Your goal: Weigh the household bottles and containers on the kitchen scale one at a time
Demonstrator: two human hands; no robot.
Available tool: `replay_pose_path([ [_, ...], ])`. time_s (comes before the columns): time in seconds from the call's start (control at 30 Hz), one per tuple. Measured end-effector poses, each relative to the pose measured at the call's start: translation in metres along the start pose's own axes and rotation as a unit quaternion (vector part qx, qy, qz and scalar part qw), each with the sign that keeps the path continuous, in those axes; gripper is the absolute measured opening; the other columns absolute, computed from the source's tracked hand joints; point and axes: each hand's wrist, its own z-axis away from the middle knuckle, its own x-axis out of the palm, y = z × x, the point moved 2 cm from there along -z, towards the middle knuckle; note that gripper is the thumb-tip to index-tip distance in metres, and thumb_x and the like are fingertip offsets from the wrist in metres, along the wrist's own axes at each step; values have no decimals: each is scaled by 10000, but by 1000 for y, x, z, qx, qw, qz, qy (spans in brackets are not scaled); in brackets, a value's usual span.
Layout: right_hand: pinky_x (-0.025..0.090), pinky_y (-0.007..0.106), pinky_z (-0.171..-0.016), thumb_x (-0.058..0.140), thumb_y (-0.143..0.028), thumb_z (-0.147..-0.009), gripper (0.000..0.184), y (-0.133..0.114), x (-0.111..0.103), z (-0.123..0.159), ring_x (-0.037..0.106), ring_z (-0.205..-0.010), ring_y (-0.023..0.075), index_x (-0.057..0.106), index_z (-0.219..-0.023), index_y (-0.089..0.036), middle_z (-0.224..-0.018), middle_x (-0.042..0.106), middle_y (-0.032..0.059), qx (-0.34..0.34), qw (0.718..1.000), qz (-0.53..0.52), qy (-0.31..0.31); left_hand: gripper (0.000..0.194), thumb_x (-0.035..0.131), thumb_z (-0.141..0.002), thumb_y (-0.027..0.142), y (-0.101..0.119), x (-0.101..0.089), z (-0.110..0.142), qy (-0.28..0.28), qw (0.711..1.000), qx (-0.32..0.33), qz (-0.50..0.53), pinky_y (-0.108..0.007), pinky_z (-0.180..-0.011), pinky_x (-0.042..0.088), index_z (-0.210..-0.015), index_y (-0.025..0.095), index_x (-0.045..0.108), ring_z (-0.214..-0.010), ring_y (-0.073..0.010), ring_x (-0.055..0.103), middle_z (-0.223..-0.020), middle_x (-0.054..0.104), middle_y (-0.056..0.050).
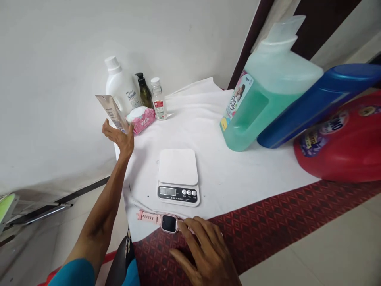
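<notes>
My left hand [119,137] is at the far left of the table, its thumb and fingers around the lower end of a beige squeeze tube [107,108]. The tube stands tilted, with its flat end up. A pink pack of wipes [143,119] lies right beside that hand. My right hand [205,250] is near the front edge, fingers stretched out over a strap of a pink smartwatch [169,223]. The watch lies flat with its dark screen up, and part of its right strap is hidden under my fingers. Between the hands sits a white digital scale [177,167] with a bare platform.
At the back left stand a white detergent bottle [119,85], a dark pump bottle [144,93] and a clear bottle [158,99]. Large green [253,115], blue [306,111] and red [348,139] bottles line the right side. A white cloth covers the patterned red table cover [268,210].
</notes>
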Motion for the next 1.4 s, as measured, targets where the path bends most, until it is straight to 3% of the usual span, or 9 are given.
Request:
replay_pose_path([
  [0.13, 526, 407, -935, 661, -385, -1046, 221, -30, 22, -21, 662, -932, 237, 735, -969, -192, -942, 758, 62, -53, 992, -104, -57, 1042, 929, -722, 334, -13, 11, -42, -56, 996, -75, -2, -570, -1323, 285, -1547, 142, 323, -1615, -396, 316, -1675, 362, -285],
  [0.27, 558, 361, -735, 773, -530, -948, 345, -85, 85, -52, 668, -856, 217, 731, -810, -217, -854, 741, 26, -191, 942, -181, -206, 725, 903, -731, 338, -24, 13, -63, -113, 988, -97, 25, -423, -1135, 521, -1306, 169, 494, -1291, -298, 645, -1380, 642, -168],
  [0.4, 546, 352, -686, 842, -436, -897, 257, -130, 139, -70, 681, -862, 214, 747, -800, -218, -912, 768, 37, -204, 924, -157, -283, 620, 945, -618, 344, -27, 1, -68, -118, 988, -100, -4, -442, -1004, 572, -1042, 222, 510, -1062, -276, 672, -1093, 677, -68],
  [0.67, 533, 359, -650, 809, -220, -886, 217, -156, 186, -48, 712, -836, 231, 664, -725, -237, -879, 758, 44, -261, 886, -109, -367, 660, 959, -517, 440, 28, -44, -45, -141, 989, -3, 53, -421, -915, 596, -980, 226, 540, -925, -220, 677, -1004, 663, -13],
  [0.77, 483, 317, -596, 784, -212, -920, 217, -150, 178, -55, 717, -835, 210, 660, -742, -228, -908, 767, 33, -287, 879, -128, -358, 675, 967, -527, 442, 60, -66, -14, -182, 971, 38, 148, -403, -845, 625, -1035, 212, 587, -925, -230, 723, -1037, 712, -37],
  [0.9, 468, 327, -635, 664, -183, -988, 169, -136, 152, -72, 723, -929, 218, 706, -831, -229, -979, 782, 30, -306, 897, -161, -276, 668, 953, -625, 470, 98, -82, 34, -254, 939, 60, 222, -417, -887, 651, -1152, 203, 641, -985, -243, 758, -1095, 760, -63],
  [1.13, 465, 325, -687, 646, -260, -1011, 170, -96, 124, -67, 696, -911, 206, 718, -873, -190, -981, 781, 52, -295, 909, -161, -247, 704, 965, -649, 491, 128, -69, 97, -419, 876, 116, 209, -461, -945, 647, -1208, 214, 641, -1076, -289, 756, -1207, 767, -95],
  [1.27, 431, 322, -656, 578, -367, -1076, 368, -72, 94, -61, 608, -748, 172, 674, -761, -203, -779, 701, 21, -262, 948, -157, -87, 707, 971, -658, 481, 121, -62, 105, -420, 877, 134, 194, -472, -997, 620, -1215, 221, 619, -1101, -287, 738, -1183, 747, -86],
  [1.4, 375, 328, -654, 590, -367, -1075, 434, -25, 40, -67, 552, -705, 162, 618, -667, -220, -643, 590, -2, -121, 984, -91, 93, 777, 971, -673, 517, 118, -62, 105, -432, 872, 129, 191, -477, -1028, 602, -1287, 229, 594, -1191, -308, 708, -1268, 709, -105],
])
